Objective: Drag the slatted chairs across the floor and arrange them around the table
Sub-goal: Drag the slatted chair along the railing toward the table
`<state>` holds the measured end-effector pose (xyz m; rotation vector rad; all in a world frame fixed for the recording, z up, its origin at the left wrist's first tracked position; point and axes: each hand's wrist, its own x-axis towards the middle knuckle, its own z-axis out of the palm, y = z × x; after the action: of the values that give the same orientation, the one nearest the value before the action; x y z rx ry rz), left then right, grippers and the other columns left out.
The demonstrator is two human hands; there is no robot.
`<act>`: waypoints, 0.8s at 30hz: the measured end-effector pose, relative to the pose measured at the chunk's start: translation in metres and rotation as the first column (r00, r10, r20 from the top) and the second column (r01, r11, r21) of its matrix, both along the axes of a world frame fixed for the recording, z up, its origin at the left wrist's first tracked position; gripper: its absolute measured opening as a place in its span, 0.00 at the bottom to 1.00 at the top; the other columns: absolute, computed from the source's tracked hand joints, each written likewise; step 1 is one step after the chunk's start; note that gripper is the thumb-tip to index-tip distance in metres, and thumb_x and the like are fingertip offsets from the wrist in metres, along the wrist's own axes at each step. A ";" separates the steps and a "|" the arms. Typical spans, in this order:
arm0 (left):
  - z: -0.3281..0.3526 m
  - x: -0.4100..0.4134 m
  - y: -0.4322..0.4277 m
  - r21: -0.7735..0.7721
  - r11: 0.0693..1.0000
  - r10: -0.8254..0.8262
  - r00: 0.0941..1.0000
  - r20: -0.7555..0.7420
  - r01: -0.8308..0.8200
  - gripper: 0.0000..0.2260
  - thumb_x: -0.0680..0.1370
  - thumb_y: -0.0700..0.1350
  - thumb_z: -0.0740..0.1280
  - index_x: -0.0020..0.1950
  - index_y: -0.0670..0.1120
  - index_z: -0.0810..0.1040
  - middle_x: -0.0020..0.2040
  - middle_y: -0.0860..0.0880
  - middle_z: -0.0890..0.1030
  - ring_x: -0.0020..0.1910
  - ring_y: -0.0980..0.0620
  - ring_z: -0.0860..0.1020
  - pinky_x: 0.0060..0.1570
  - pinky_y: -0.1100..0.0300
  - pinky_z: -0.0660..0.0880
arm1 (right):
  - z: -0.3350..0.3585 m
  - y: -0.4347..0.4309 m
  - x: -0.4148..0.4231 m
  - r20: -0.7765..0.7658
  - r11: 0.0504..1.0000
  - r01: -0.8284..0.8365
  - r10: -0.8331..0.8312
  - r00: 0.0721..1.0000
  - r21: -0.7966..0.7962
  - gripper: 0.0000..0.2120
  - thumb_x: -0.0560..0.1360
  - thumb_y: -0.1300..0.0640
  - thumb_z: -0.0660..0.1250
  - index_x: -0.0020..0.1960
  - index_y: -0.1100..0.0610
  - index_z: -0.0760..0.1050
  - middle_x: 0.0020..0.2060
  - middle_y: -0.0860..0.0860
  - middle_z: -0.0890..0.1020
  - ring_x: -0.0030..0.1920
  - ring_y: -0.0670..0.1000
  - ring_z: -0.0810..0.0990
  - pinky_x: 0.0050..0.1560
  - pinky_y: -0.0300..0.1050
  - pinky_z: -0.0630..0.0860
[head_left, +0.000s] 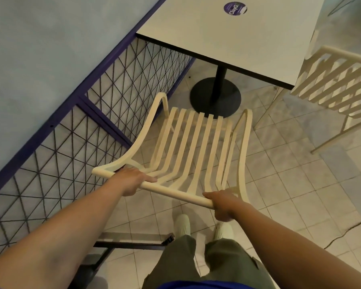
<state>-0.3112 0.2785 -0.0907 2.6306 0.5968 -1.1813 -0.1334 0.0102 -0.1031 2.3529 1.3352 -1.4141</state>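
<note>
A cream slatted chair (198, 140) stands in front of me, its seat facing the white square table (227, 36). My left hand (131, 180) grips the left part of the chair's top back rail. My right hand (223, 203) grips the right end of the same rail. The chair's front edge lies close to the table's black round base (204, 97). A second cream slatted chair (338, 80) stands at the table's right side, partly cut off by the frame edge.
A purple-framed wire mesh fence (75, 126) runs along the left, close to the held chair. A round purple sticker (235, 7) sits on the tabletop. The floor is pale tile. A black cable (350, 230) lies at the right. My white shoes (182, 224) stand behind the chair.
</note>
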 end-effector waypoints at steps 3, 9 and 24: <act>0.001 -0.009 0.015 0.001 1.000 -0.016 1.000 0.000 0.016 0.39 0.78 0.33 0.61 0.75 0.75 0.60 0.69 0.50 0.73 0.58 0.47 0.75 0.52 0.51 0.73 | -0.002 0.010 -0.015 -0.009 1.000 0.030 -0.030 1.000 0.009 0.29 0.74 0.64 0.70 0.72 0.48 0.69 0.59 0.52 0.79 0.55 0.54 0.78 0.60 0.50 0.76; 0.004 -0.018 0.039 0.007 0.999 -0.048 0.999 -0.014 0.048 0.38 0.79 0.32 0.60 0.75 0.73 0.62 0.71 0.51 0.73 0.62 0.46 0.76 0.53 0.52 0.73 | -0.004 0.029 -0.034 -0.019 0.999 0.048 -0.048 0.999 0.016 0.30 0.73 0.64 0.70 0.72 0.48 0.70 0.58 0.52 0.79 0.56 0.54 0.79 0.60 0.52 0.78; 0.003 -0.049 0.090 0.057 0.998 -0.008 1.000 -0.022 0.009 0.39 0.79 0.36 0.63 0.71 0.79 0.60 0.66 0.54 0.76 0.53 0.51 0.77 0.49 0.52 0.77 | -0.010 0.081 -0.067 -0.028 0.999 0.028 -0.027 0.999 0.036 0.27 0.73 0.64 0.70 0.70 0.52 0.69 0.59 0.55 0.78 0.56 0.56 0.78 0.57 0.50 0.77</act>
<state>-0.3606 0.3685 -0.0880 2.6735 0.6334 -1.2139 -0.2000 0.0914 -0.1134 2.3919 1.3519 -1.4473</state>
